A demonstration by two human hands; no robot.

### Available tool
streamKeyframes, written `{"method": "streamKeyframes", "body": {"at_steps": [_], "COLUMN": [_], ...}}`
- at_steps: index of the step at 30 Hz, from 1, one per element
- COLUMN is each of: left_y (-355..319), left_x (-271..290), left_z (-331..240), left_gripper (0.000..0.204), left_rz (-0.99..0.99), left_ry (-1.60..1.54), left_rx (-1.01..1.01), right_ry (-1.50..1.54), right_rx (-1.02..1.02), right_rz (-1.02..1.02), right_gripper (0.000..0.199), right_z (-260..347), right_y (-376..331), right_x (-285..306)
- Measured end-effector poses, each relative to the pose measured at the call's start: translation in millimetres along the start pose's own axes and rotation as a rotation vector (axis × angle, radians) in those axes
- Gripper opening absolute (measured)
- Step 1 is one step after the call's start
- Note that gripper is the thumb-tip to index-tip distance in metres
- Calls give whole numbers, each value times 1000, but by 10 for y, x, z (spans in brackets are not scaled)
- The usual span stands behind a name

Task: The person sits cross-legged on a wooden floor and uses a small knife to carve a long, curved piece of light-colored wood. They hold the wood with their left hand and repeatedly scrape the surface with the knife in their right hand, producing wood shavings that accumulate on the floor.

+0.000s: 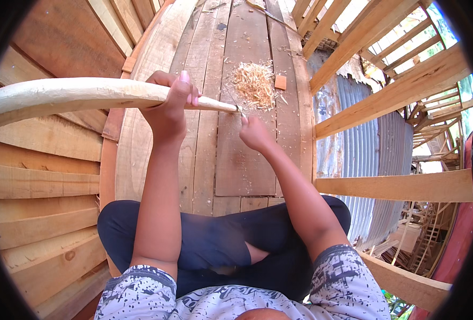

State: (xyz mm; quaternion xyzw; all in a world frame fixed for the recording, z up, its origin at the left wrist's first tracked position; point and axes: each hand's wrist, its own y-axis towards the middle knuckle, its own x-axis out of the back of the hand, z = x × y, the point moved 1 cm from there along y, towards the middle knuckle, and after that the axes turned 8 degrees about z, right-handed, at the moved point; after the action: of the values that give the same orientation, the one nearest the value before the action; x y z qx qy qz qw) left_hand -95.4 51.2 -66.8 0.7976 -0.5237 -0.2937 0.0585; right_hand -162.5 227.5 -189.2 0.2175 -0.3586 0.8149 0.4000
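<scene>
A long, pale, peeled wooden stick point(81, 90) runs in from the left, thick there and tapering to a narrow tip. My left hand point(168, 101) is wrapped round it a little before the tip, with the thumb on top. Just beyond the tip my right hand point(255, 132) is closed in a fist on the handle of a small knife point(239, 109). The knife's thin blade lies against or right beside the narrow end of the stick; the handle is mostly hidden in my fingers.
Wood shavings point(253, 85) are heaped on the plank floor point(204, 160), beside a small orange-brown block point(281, 82). A curved strip of wood point(271, 15) lies at the far end. Plank walls point(41, 181) rise at left; open wooden rails point(391, 188) and corrugated metal sheets point(364, 144) stand at right.
</scene>
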Motion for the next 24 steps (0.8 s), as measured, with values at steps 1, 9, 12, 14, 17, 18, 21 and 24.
{"method": "streamKeyframes", "body": {"at_steps": [1, 9, 12, 14, 17, 18, 21, 24], "left_y": [-7, 22, 31, 22, 16, 20, 31, 1], "left_x": [0, -70, 2, 30, 67, 14, -27, 21], "left_z": [-1, -34, -52, -59, -52, -42, -36, -51], "left_gripper": [28, 28, 28, 28, 28, 28, 27, 26], "left_rz": [16, -14, -9, -37, -60, -42, -17, 3], "left_ry": [-3, 39, 38, 36, 61, 48, 37, 59], "left_rx": [3, 22, 21, 25, 21, 25, 21, 16], "right_ry": [-28, 81, 1, 4, 44, 38, -16, -3], "right_rx": [-18, 128, 17, 85, 208, 178, 95, 198], "right_rz": [7, -114, -11, 46, 13, -41, -102, -79], "right_gripper": [41, 36, 40, 41, 40, 40, 39, 40], "right_z": [-53, 162, 54, 419, 683, 439, 72, 384], "right_y": [2, -97, -27, -193, -376, -222, -51, -202], "right_x": [26, -87, -30, 114, 105, 50, -30, 27]}}
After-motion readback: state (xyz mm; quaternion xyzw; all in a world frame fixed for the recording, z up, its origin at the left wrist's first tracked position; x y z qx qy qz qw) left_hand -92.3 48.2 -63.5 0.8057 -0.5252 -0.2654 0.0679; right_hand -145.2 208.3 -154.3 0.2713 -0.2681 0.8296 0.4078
